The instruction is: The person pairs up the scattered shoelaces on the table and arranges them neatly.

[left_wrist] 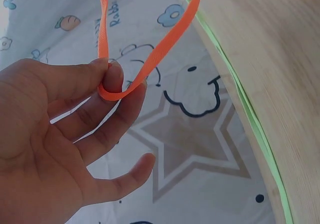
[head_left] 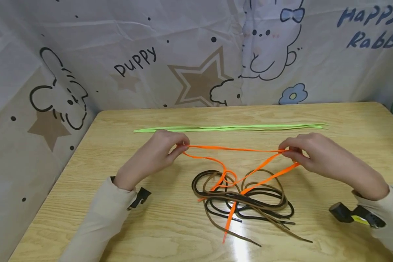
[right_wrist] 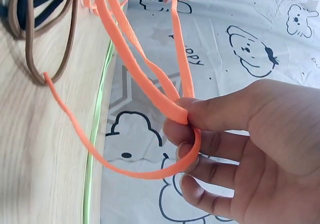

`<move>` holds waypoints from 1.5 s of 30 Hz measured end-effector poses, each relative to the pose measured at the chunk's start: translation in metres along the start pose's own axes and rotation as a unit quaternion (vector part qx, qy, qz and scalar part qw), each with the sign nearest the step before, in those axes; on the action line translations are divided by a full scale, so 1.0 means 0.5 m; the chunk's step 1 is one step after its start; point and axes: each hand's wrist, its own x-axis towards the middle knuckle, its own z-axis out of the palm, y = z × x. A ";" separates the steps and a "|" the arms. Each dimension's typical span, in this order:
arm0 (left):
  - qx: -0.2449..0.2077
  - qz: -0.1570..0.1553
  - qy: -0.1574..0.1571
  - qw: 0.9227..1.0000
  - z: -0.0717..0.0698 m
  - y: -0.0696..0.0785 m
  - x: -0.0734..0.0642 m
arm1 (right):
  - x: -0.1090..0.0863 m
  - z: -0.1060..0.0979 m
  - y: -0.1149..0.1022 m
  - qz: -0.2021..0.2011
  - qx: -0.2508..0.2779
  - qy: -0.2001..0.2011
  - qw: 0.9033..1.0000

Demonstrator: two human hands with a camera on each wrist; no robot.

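An orange flat shoelace (head_left: 229,148) stretches nearly straight between both hands, above the table. My left hand (head_left: 165,149) pinches it between thumb and index finger; in the left wrist view the lace (left_wrist: 167,43) bends round at those fingertips, the other fingers spread. With thumb and fingertips my right hand (head_left: 302,151) pinches several strands of the same lace (right_wrist: 145,87). From both hands its slack drops onto a pile of brown and black round laces (head_left: 249,198). One orange end lies across the pile's near side.
Behind the hands a bright green lace (head_left: 229,128) lies lengthwise on the wooden table (head_left: 85,189). A printed cloth (head_left: 124,87) with cartoon animals hangs along the back and left. Black straps sit at both wrists.
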 end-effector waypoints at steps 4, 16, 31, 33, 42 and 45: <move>-0.011 -0.016 0.000 1.000 -0.007 -0.009 -0.001 | -0.004 -0.005 0.009 0.010 -0.004 0.002 1.000; -0.023 -0.089 -0.011 0.996 -0.025 -0.034 -0.010 | -0.016 -0.019 0.041 0.035 -0.013 0.022 0.999; -0.030 -0.146 -0.032 0.988 -0.025 -0.091 -0.034 | -0.044 -0.023 0.129 0.081 -0.057 0.027 0.995; -0.033 -0.153 -0.033 0.987 -0.027 -0.098 -0.039 | -0.047 -0.023 0.140 0.094 -0.062 0.022 0.993; -0.029 -0.174 -0.048 0.983 -0.041 -0.134 -0.060 | -0.057 -0.008 0.186 0.149 -0.032 -0.014 0.988; -0.033 -0.180 -0.055 0.982 -0.040 -0.150 -0.066 | -0.060 -0.003 0.198 0.172 -0.026 -0.034 0.984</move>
